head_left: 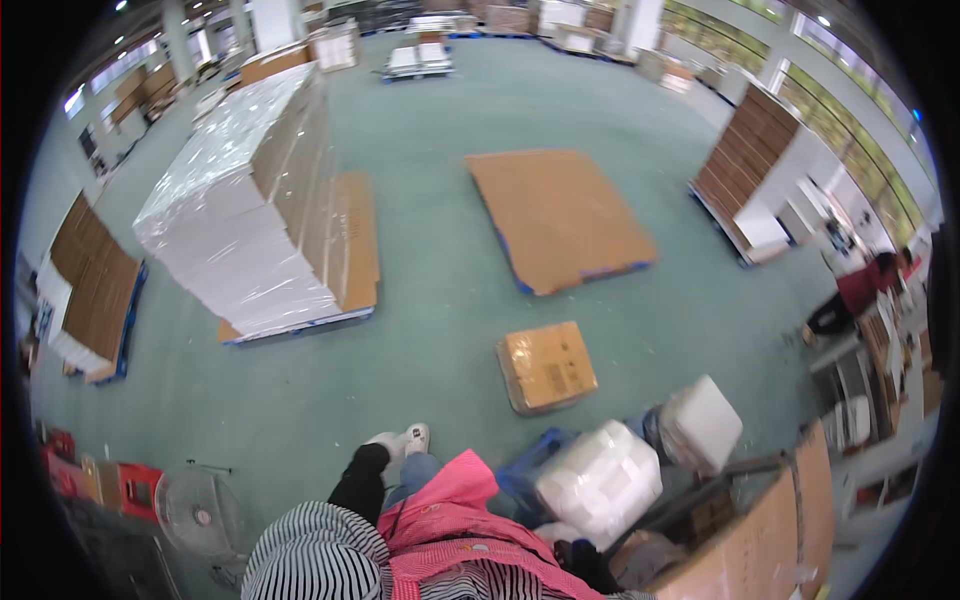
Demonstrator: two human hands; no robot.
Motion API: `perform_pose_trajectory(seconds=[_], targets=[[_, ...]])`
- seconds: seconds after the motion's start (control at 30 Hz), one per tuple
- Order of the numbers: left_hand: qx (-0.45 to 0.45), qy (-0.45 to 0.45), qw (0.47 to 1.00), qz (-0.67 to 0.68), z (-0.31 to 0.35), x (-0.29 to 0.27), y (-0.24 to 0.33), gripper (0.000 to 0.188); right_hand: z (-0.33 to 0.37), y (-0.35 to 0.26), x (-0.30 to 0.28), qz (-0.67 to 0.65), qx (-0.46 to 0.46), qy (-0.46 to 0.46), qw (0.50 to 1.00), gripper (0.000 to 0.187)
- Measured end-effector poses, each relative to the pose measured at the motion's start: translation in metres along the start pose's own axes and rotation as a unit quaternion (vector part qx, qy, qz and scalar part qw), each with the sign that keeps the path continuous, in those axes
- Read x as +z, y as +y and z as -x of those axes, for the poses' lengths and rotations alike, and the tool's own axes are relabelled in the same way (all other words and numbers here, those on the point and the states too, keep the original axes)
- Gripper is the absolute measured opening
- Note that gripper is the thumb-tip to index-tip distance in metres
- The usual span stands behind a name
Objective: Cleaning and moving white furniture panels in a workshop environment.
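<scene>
My left hand (386,444), pale as if gloved, hangs below a black cuff (360,487) beside my white shoe (417,438). It is small and blurred, so its fingers do not show clearly, and I see nothing held. At the lower right, my right hand (558,536) is a pale patch by another black cuff (590,568). It is nearest to a white wrapped bundle (605,480); whether it touches the bundle I cannot tell. A pink apron (465,520) hides part of this area.
A taped carton (548,368) stands on the floor ahead. Beyond it lies a cardboard-covered pallet (560,220). A tall film-wrapped stack (240,200) rises on the left, a fan (200,510) at lower left. A cardboard sheet (760,530) edges the lower right; a person (862,288) works far right.
</scene>
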State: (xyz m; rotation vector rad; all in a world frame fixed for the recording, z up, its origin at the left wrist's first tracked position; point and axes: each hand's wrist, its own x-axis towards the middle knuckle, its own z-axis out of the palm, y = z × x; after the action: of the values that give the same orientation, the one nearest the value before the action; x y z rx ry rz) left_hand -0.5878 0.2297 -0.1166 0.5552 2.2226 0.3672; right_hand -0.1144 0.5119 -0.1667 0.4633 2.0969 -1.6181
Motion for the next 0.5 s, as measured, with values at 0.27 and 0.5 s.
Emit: perform_pose_trajectory(seconds=[0.27,0.5], targets=[[-0.43,-0.077,0.889,0.138,0.018,-0.106,-0.221,0.056,-0.19,-0.059,-0.12,0.273,0.099,0.018,0.957,0.029],[-0.224,-0.036,0.974,0.03,-0.197,-0.269,-0.161,0.058,-0.411,-0.236,-0.242,0.3,0.108,0.112,0.941,0.043]])
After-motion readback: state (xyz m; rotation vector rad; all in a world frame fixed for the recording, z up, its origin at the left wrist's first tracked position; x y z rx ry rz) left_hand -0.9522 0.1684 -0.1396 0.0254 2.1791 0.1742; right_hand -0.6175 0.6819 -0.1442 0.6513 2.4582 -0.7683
